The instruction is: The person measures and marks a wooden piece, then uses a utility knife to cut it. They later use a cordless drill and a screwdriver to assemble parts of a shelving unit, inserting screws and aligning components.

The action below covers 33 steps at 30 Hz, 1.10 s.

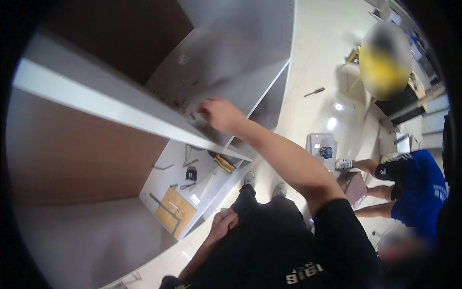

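Observation:
My right hand (220,115) reaches over the divider into the far compartment of a grey cabinet. Its fingers curl downward above small scattered hardware pieces (182,104); the fingertips are blurred, so I cannot tell whether they grip anything. Close to my body, my left hand (222,225) is closed around a small pale object (224,212) whose kind I cannot make out. In the near compartment lie yellow-and-black-handled pliers (224,164), a small black object (191,173) and a tan board (174,210) with a dark right-angle strip on it.
A white-edged divider (110,108) stands between the two compartments. On the floor to the right lie a screwdriver (315,91) and grey panels (321,144). A person in a blue shirt (423,188) is at the right, and another person in yellow (385,67) is farther off.

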Each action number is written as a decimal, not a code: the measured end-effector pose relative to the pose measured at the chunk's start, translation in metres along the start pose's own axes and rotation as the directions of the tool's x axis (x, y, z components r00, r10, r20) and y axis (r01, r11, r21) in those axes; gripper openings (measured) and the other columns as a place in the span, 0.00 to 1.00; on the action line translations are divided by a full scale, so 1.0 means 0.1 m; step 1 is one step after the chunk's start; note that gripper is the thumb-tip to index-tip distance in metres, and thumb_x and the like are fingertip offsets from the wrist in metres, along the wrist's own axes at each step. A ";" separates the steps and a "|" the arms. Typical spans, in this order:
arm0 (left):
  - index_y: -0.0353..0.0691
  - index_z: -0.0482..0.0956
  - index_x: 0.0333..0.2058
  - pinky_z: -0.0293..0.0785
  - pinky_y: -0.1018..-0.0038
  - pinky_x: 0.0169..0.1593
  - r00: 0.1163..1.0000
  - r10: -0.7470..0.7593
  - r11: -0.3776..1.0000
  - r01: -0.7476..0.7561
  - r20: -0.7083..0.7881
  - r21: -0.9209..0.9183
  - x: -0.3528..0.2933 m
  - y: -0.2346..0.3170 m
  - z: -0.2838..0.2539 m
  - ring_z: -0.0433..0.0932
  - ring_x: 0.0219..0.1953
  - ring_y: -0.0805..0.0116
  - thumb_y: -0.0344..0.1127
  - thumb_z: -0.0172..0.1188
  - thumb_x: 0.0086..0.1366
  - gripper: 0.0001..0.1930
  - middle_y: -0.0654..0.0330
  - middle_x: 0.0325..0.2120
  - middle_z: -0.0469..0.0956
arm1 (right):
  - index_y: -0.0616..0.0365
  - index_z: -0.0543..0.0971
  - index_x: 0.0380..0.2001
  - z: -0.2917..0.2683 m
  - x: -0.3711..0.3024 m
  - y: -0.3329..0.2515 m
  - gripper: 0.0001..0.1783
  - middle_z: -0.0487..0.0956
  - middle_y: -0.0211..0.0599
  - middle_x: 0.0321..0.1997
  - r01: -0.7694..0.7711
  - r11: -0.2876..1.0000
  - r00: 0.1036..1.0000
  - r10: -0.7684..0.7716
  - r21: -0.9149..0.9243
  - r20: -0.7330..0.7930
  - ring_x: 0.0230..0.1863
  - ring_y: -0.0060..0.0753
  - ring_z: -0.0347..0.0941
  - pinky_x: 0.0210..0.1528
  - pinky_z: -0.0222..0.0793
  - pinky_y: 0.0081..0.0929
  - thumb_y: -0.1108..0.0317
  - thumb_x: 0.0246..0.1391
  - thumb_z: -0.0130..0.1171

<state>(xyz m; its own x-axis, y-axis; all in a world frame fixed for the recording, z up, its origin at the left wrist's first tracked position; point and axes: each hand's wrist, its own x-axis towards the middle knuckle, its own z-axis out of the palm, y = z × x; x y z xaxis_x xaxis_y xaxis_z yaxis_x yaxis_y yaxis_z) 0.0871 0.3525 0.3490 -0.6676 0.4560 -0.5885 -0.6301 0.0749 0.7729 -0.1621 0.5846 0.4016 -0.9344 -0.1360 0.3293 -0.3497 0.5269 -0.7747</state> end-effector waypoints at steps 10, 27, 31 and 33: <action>0.45 0.64 0.20 0.59 0.77 0.22 0.956 -0.008 0.968 -0.067 -0.294 -0.244 0.04 0.33 -0.89 0.61 0.17 0.74 0.40 0.53 0.66 0.16 0.66 0.13 0.61 | 0.52 0.85 0.36 0.92 1.22 0.46 0.11 0.83 0.40 0.42 0.020 0.912 0.977 0.069 -0.409 0.202 0.46 0.45 0.79 0.44 0.76 0.43 0.66 0.50 0.57; 0.34 0.78 0.26 0.70 0.74 0.28 0.537 -0.338 0.498 -0.595 0.773 0.631 1.23 0.79 0.69 0.73 0.22 0.75 0.42 0.66 0.60 0.15 0.62 0.17 0.76 | 0.57 0.75 0.40 0.47 -3.81 -1.08 0.10 0.74 0.27 0.29 0.070 0.175 0.123 0.975 0.982 -0.182 0.31 0.21 0.70 0.33 0.67 0.18 0.63 0.67 0.48; 0.38 0.81 0.31 0.73 0.67 0.30 0.280 -0.406 0.393 -0.806 0.870 0.443 0.98 0.76 1.46 0.79 0.24 0.56 0.45 0.66 0.58 0.14 0.50 0.21 0.79 | 0.57 0.75 0.41 0.45 -3.84 -1.16 0.10 0.75 0.26 0.31 0.073 0.129 0.104 0.985 0.989 -0.137 0.29 0.18 0.70 0.32 0.68 0.18 0.63 0.66 0.48; 0.40 0.80 0.29 0.73 0.64 0.29 0.159 -0.368 0.296 -0.914 0.916 0.277 0.97 0.71 1.65 0.79 0.24 0.51 0.45 0.65 0.57 0.14 0.50 0.21 0.78 | 0.57 0.76 0.41 0.01 -3.65 -1.39 0.12 0.75 0.24 0.30 -0.201 0.121 0.070 0.992 0.972 -0.109 0.26 0.16 0.68 0.28 0.65 0.16 0.63 0.66 0.47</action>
<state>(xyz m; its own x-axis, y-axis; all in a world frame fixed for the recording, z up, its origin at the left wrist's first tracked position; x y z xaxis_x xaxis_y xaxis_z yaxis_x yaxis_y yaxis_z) 0.0429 0.5479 0.3863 0.4890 0.8575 -0.1601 0.5340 -0.1491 0.8322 0.2269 0.5602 0.3885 -0.4045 0.6046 -0.6862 0.0791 -0.7244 -0.6849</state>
